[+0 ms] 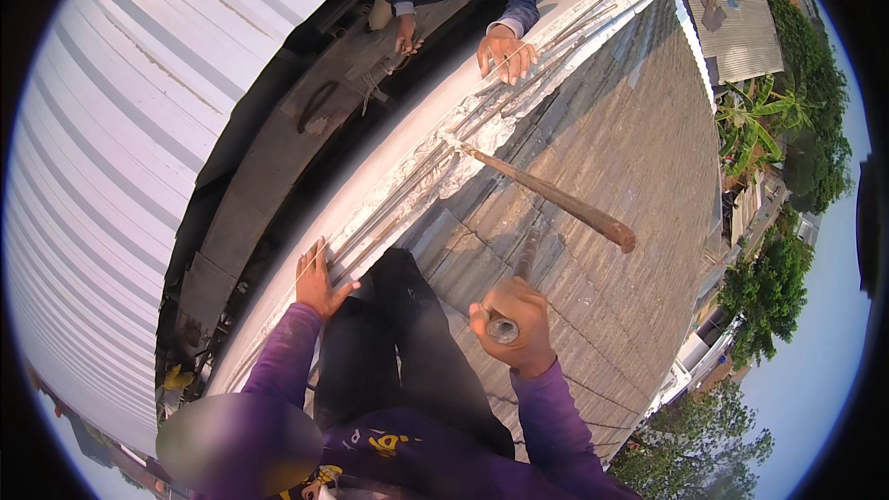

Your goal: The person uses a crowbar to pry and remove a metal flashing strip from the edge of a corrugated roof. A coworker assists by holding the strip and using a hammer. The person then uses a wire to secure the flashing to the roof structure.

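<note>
My left hand point(319, 282) rests with fingers apart on a white concrete ledge point(380, 167), beside thin metal rods point(421, 176) running along it. My right hand point(509, 324) is wrapped round a metal pipe point(525, 259), its hollow end toward me, over the tiled roof. A long wooden handle point(556, 194) with a white-smeared end at the rods slants across the roof. Rough white mortar point(477, 167) edges the ledge. Opposite, a co-worker in a dark long-sleeved top point(519, 0) has one hand point(505, 56) on the rods and the other point(406, 37) over the dark gap.
Grey tiled roofing point(620, 130) slopes off to the right toward trees point(759, 296) and lower roofs point(732, 28). On the left lies a white corrugated metal roof point(102, 176), with a dark channel and grey boards point(222, 222) between it and the ledge. My legs point(366, 352) are on the tiles.
</note>
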Motion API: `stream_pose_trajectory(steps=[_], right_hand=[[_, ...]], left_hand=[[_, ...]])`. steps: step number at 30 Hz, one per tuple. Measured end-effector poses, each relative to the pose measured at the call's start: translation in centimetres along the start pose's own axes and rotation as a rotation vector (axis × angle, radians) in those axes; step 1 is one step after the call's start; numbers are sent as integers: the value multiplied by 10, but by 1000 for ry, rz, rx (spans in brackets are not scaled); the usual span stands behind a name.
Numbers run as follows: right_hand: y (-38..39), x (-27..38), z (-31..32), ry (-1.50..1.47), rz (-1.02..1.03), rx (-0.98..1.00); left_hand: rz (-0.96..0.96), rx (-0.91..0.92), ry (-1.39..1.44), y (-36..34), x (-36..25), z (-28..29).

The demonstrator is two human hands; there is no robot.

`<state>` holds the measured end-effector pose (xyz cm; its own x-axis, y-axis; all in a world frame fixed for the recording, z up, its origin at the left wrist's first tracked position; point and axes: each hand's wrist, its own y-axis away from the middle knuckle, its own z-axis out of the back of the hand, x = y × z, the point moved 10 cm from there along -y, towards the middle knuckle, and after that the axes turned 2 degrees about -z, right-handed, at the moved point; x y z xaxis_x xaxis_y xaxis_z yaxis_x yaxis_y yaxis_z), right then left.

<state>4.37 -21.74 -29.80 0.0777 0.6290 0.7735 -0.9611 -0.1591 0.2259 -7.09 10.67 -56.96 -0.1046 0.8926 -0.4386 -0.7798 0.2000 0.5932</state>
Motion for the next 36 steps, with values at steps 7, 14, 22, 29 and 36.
stream_pose_trajectory(steps=[7,14,22,29,36], right_hand=[[68,-73,-139,-254,-343,288],[105,-84,-173,-263,-494,241],[124,-82,-205,-142,-451,402],[140,-69,-230,-5,-363,485],[144,-61,-229,-48,-267,319]], left_hand=[[250,-76,89,-4,-8,3],[266,-45,65,-20,-8,-2],[220,-48,24,-23,4,1],[-255,-229,190,-69,-238,85],[-295,-285,-93,-193,-283,73]])
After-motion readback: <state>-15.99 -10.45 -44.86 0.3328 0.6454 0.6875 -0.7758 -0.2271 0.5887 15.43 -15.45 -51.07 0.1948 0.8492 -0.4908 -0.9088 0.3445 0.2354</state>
